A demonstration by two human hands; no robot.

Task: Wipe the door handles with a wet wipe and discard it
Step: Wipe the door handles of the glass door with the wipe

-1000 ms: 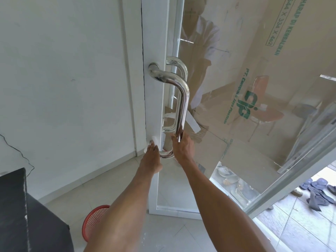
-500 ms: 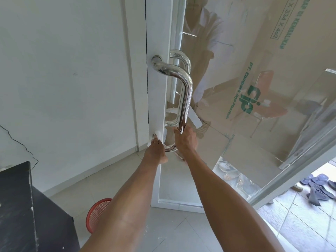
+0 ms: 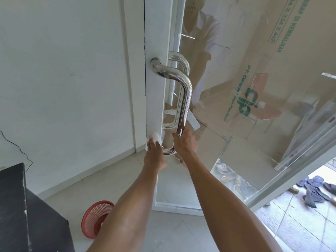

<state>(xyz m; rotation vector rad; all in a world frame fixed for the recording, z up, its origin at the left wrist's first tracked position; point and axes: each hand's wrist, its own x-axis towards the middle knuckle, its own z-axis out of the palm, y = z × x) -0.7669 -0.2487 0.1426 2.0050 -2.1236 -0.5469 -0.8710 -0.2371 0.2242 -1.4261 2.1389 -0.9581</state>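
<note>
Pressing crumpled white wipe (image 3: 156, 137) against polished tubular handle (image 3: 185, 99).

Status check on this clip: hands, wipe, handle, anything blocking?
Left hand presses wipe at the handle's lower mount. Right hand grips handle near its bottom. Nothing blocking. Red basket on floor, behind left arm.

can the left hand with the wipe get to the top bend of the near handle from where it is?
Probably yes. The left hand presses the wet wipe low at the door handle base; nothing covers the bar above, and the right hand holds only its lower end.
</note>
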